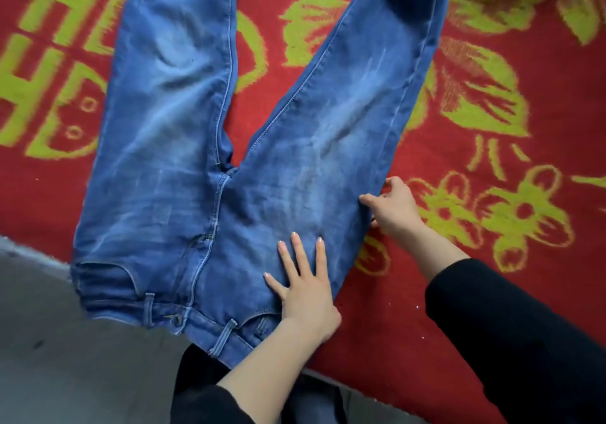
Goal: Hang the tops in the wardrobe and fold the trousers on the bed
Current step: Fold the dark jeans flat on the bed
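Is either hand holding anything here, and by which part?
Right hand pinches the jeans at the outer thigh seam; left hand only presses flat near the waistband.

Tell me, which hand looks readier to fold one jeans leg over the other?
The right hand, probably: its fingers pinch the outer edge of the jeans, ready to lift it across. The left hand lies flat on the denim, pinning it.

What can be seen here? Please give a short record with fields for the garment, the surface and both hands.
garment: blue jeans, front up, legs spread apart, unfolded
surface: red cover with green pattern
left hand: flat on the jeans near the waistband, fingers straight
right hand: pinches the jeans' outer edge at the thigh
fold: not yet begun
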The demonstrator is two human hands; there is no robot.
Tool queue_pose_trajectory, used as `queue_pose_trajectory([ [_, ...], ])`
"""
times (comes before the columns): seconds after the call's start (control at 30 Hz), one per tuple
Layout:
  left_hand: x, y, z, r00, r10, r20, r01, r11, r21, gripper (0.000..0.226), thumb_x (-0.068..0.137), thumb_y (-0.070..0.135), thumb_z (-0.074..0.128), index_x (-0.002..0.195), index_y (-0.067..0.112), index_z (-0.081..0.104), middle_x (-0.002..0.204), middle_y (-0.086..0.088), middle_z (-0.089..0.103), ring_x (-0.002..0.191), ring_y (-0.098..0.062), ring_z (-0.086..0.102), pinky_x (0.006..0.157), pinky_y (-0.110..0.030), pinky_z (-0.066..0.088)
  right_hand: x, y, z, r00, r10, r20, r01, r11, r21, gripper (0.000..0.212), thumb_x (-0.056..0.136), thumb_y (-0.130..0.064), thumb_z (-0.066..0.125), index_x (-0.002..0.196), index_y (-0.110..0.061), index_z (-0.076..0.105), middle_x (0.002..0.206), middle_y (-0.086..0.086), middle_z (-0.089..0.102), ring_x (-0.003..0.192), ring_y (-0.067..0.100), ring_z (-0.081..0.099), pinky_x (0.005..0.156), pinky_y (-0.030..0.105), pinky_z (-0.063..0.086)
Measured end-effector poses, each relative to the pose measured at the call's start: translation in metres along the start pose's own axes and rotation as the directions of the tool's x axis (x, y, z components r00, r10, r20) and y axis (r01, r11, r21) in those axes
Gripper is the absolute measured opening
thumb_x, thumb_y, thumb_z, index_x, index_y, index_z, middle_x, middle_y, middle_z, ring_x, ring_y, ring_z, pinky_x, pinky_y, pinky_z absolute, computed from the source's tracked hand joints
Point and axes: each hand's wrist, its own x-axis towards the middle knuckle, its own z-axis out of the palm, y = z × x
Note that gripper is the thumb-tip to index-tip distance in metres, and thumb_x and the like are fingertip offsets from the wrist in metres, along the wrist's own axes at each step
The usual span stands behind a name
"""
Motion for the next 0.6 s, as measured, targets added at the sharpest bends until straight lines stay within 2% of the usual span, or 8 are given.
queue_pose_trajectory([
  [0.1,-0.009,-0.005,-0.022,0.996,0.029,0.086,-0.025,0.999,-0.044,0.1,0.083,0.023,0.06,0.15,0.022,-0.015,0.154,-0.021,-0.023,0.142,-0.044,-0.016,0.107,-0.064,0.021,-0.009,-0.017,-0.001,1.0,0.006,0.003,-0.006,0.998,0.063,0.031,0.08,-0.006,0.062,0.104,-0.011,0.044,0.08,0.008,0.06,0.049,0.02,0.053,0.043,0.03,0.044],
  [0.17,-0.015,-0.017,-0.045,0.993,0.037,0.11,-0.024,0.993,-0.116,0.08,0.082,0.012,0.056,0.149,0.017,0.013,0.153,-0.023,0.019,0.138,-0.044,0.022,0.101,-0.049,0.037,-0.016,-0.031,0.002,1.0,0.0,-0.014,0.002,0.992,0.128,0.035,0.078,-0.004,0.06,0.107,-0.012,0.043,0.076,0.007,0.058,0.04,0.015,0.049,0.04,0.025,0.039],
  [0.2,-0.017,-0.027,-0.057,0.996,0.039,0.08,-0.024,0.982,-0.187,0.064,0.079,0.006,0.052,0.139,0.016,0.032,0.138,-0.022,0.043,0.126,-0.043,0.041,0.091,-0.043,0.042,-0.018,-0.039,0.005,1.0,-0.013,-0.027,0.018,0.986,0.167,0.036,0.077,-0.003,0.059,0.108,-0.012,0.043,0.074,0.008,0.057,0.035,0.013,0.046,0.038,0.023,0.038],
  [0.27,-0.02,-0.054,-0.079,0.999,0.048,0.008,-0.042,0.932,-0.36,0.035,0.075,0.002,0.048,0.107,0.015,0.055,0.105,-0.016,0.063,0.101,-0.038,0.056,0.071,-0.035,0.039,-0.025,-0.059,0.015,0.997,-0.053,-0.054,0.065,0.968,0.242,0.034,0.076,0.001,0.057,0.106,-0.011,0.044,0.07,0.009,0.054,0.03,0.01,0.043,0.034,0.02,0.036],
  [0.33,-0.02,-0.088,-0.096,0.996,0.093,0.009,-0.076,0.87,-0.488,0.018,0.071,0.002,0.047,0.081,0.014,0.056,0.082,-0.013,0.064,0.082,-0.033,0.057,0.061,-0.032,0.034,-0.032,-0.084,0.03,0.988,-0.127,-0.084,0.147,0.945,0.292,0.029,0.074,0.0,0.057,0.099,-0.011,0.048,0.068,0.009,0.054,0.031,0.012,0.044,0.035,0.021,0.037],
  [0.4,-0.024,-0.122,-0.114,0.989,0.143,0.028,-0.095,0.781,-0.618,0.013,0.065,0.0,0.043,0.065,0.013,0.045,0.061,-0.003,0.052,0.062,-0.023,0.048,0.056,-0.031,0.031,-0.041,-0.111,0.048,0.972,-0.201,-0.119,0.229,0.921,0.315,0.025,0.07,-0.001,0.058,0.092,-0.011,0.049,0.066,0.006,0.054,0.035,0.013,0.047,0.038,0.023,0.039],
  [0.5,-0.031,-0.17,-0.145,0.99,0.143,0.011,-0.08,0.611,-0.788,0.027,0.067,-0.009,0.04,0.057,0.016,0.041,0.048,0.013,0.041,0.046,-0.004,0.036,0.047,-0.023,0.027,-0.051,-0.155,0.085,0.947,-0.301,-0.115,0.322,0.89,0.322,0.024,0.074,0.001,0.056,0.094,-0.007,0.045,0.053,0.003,0.051,0.032,0.011,0.044,0.04,0.024,0.039],
  [0.6,-0.029,-0.222,-0.166,0.999,0.05,-0.002,-0.025,0.478,-0.878,0.035,0.067,-0.016,0.036,0.053,0.014,0.047,0.043,0.011,0.043,0.04,-0.004,0.036,0.04,-0.017,0.026,-0.054,-0.202,0.13,0.917,-0.392,-0.068,0.394,0.871,0.292,0.027,0.065,-0.014,0.059,0.08,-0.017,0.037,0.051,0.002,0.052,0.041,0.017,0.047,0.046,0.034,0.045],
])
